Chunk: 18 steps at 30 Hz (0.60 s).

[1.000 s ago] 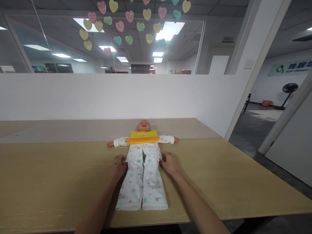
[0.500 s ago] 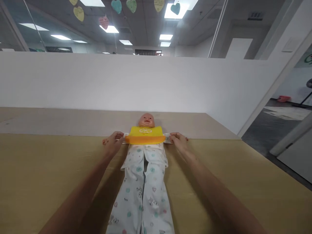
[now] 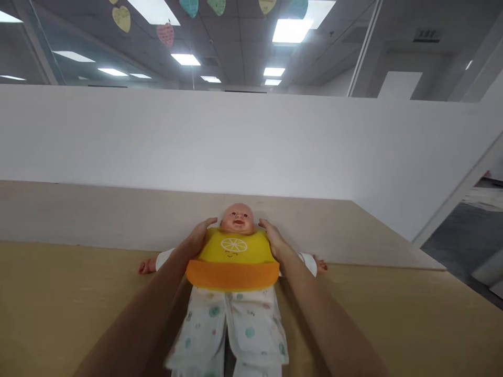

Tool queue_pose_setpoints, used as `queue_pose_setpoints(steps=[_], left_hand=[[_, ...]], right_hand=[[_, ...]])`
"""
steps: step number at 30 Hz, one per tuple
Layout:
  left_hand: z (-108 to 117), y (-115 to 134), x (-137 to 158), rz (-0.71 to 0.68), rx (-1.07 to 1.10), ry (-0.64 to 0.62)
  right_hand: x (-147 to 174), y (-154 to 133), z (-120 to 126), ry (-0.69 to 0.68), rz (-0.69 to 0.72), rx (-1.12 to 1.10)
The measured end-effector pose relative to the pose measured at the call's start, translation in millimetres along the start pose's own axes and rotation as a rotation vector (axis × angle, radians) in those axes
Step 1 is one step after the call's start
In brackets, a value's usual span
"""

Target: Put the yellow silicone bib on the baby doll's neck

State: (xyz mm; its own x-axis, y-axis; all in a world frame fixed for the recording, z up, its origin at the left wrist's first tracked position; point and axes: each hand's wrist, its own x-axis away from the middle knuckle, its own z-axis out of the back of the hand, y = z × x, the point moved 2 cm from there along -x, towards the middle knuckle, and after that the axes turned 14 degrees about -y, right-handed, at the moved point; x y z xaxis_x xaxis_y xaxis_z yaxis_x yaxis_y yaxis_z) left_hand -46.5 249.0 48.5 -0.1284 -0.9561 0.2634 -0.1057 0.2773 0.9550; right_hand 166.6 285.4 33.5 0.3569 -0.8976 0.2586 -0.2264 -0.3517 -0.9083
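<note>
A baby doll (image 3: pixel 238 219) lies on its back, head toward the wall and arms spread to both sides. Over its chest is a yellow bib (image 3: pixel 234 248) with a citrus-slice print and an orange catch pocket (image 3: pixel 232 275). Below that show white printed baby clothes (image 3: pixel 255 327). My left hand (image 3: pixel 201 236) rests along the bib's left upper edge by the doll's shoulder, fingers stretched out. Opposite it, my right hand (image 3: pixel 274 240) lies at the right upper edge, fingers also extended. Whether either palm presses on the bib is hidden.
The doll lies on a tan tabletop (image 3: pixel 78 303) with a paler strip (image 3: pixel 98 214) along its far side. Behind rises a white wall (image 3: pixel 236 141) with glass above. At the right is a doorway with dark floor (image 3: pixel 463 225).
Both hands have left the doll's sleeves and moved inward and up beside its shoulders and head. My view has come closer to the doll, which looks larger.
</note>
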Motion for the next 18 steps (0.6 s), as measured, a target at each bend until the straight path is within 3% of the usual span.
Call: queue_pose_setpoints(steps=[3,9,18], left_hand=[[-0.9,-4.7,-11.8,0.089,0.2,-0.11],[5.5,-13.1,-15.8,0.032,0.337,-0.142],[-16.4,-16.0,23.5,-0.042,0.495,-0.242]], right_hand=[[-16.0,3.5,4.3,-0.013,-0.002,-0.025],[-33.7,15.3,12.5,-0.058,0.11,-0.204],[6.0,24.9,2.4,-0.156,0.227,-0.288]])
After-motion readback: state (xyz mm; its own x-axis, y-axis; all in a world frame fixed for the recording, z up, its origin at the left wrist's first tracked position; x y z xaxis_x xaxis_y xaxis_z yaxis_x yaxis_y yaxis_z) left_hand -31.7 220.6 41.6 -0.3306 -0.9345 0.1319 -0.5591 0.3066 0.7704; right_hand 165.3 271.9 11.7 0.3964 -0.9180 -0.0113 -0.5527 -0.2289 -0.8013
